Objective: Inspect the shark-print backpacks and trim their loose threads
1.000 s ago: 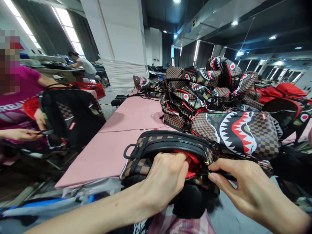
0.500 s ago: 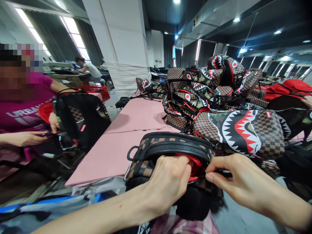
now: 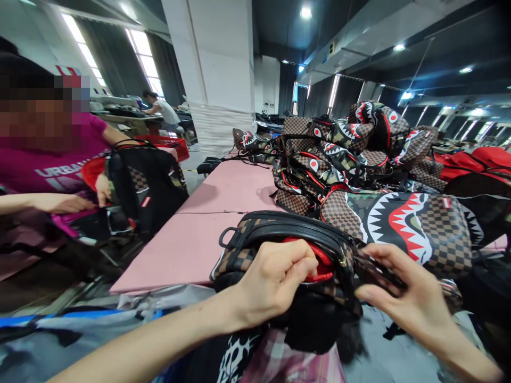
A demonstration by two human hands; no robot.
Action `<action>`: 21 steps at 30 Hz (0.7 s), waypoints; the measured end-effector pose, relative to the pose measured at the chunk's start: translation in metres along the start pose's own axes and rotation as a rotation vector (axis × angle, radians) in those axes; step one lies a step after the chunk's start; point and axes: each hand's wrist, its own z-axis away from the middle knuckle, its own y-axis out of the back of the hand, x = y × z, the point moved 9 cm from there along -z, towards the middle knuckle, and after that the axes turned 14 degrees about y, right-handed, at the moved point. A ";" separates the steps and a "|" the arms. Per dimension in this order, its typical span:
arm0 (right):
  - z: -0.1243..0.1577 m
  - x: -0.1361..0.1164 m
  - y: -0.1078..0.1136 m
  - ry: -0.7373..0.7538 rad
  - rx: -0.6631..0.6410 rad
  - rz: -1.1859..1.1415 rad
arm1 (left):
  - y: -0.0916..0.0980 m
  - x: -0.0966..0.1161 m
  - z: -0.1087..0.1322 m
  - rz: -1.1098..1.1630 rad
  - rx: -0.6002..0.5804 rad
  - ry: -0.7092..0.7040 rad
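Across the middle of the view runs the pink worktop (image 3: 171,255), with a pile of bags (image 3: 399,213) crowding its right side. At its near edge is the bag (image 3: 295,223) being handled, top open. The left hand (image 3: 277,276) is clenched on that opening; the right hand (image 3: 399,295), apart from it, has thumb and forefinger spread around a dark item (image 3: 385,271), too blurred to tell whether gripped. The step looks like close work beside the zip (image 3: 307,284); the next move would call for a fine pinch while the left steadies. Open room lies toward the worktop's left edge.
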 end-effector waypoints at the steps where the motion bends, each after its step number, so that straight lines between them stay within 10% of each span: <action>1: -0.004 0.006 -0.007 -0.006 0.037 -0.027 | 0.008 0.001 -0.001 0.103 -0.023 -0.019; 5: -0.029 0.028 -0.041 -0.049 0.081 -0.119 | 0.042 -0.001 0.008 0.297 -0.150 -0.087; 9: -0.047 0.037 -0.044 -0.011 0.095 -0.078 | 0.067 -0.007 0.021 -0.269 0.147 -0.130; 16: -0.088 -0.018 -0.039 0.452 -0.002 0.339 | 0.013 -0.011 0.014 -0.843 0.493 -0.263; 21: -0.128 -0.011 -0.051 0.408 0.087 0.340 | 0.019 -0.014 0.017 -0.697 0.352 -0.182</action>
